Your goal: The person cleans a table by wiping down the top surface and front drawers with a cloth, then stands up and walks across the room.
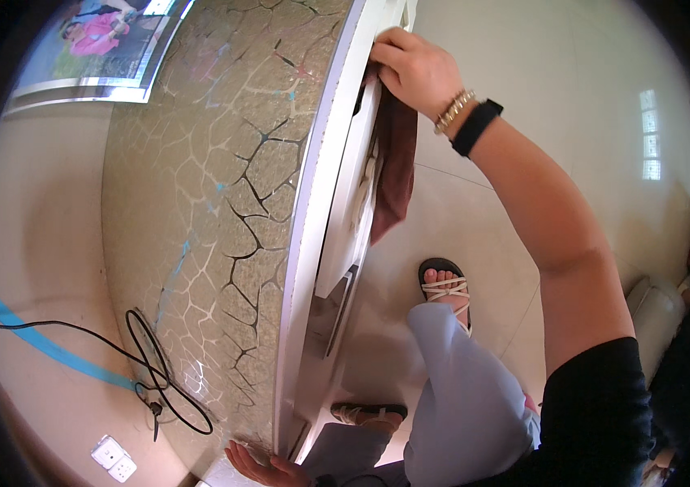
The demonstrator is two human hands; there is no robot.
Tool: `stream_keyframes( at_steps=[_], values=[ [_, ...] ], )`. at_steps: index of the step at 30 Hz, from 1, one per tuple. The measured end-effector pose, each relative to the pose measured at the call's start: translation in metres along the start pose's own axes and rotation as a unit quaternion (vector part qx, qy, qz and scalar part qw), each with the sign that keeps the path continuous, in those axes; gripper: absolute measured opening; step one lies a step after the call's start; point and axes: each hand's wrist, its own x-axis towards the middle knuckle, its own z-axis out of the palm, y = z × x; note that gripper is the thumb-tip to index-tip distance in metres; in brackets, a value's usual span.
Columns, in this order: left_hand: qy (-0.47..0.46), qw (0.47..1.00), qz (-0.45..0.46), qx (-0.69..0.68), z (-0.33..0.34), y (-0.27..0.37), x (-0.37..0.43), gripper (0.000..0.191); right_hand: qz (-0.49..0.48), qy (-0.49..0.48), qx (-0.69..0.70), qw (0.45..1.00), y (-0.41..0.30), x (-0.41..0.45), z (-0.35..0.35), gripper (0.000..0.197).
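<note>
A brown cloth point(394, 164) hangs from my right hand point(419, 72), whose fingers are closed on it at the front edge of a white cabinet. The cloth drapes down beside a white drawer front point(345, 201), which stands slightly out below the cabinet top. My left hand point(262, 465) lies at the near end of the patterned cabinet top point(278, 243), palm partly up with its fingers apart, holding nothing. Crack-like lines cover the top, dark and pale, with small blue spots.
A black cable with a plug point(156, 409) lies looped on the top by the wall. Wall sockets point(113, 458) are at the lower left, a framed photo point(95, 49) at the upper left. My sandalled feet stand on the tiled floor point(478, 237); a grey padded seat point(655, 316) is at the right.
</note>
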Motion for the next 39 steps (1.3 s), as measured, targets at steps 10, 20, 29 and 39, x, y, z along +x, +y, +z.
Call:
stream_keyframes(
  at_steps=[10, 20, 29, 39],
  values=[
    [0.002, 1.000, -0.005, -0.002, -0.002, -0.002, 0.002, 0.049, 0.109, -0.015, 0.105, 0.988, -0.075, -0.030, -0.012, 0.016],
    [0.015, 1.000, -0.001, 0.010, 0.000, -0.002, 0.003, 0.050, 0.039, -0.082, 0.207, 0.974, -0.139, -0.072, -0.033, 0.014],
    [0.021, 0.999, 0.017, 0.019, -0.002, 0.000, 0.004, 0.048, -0.074, -0.165, 0.286, 0.941, -0.190, -0.102, -0.042, 0.020],
    [0.028, 0.999, -0.002, -0.017, -0.003, 0.013, 0.012, 0.051, -0.120, -0.077, 0.187, 0.972, -0.086, -0.061, -0.017, 0.018]
  ],
)
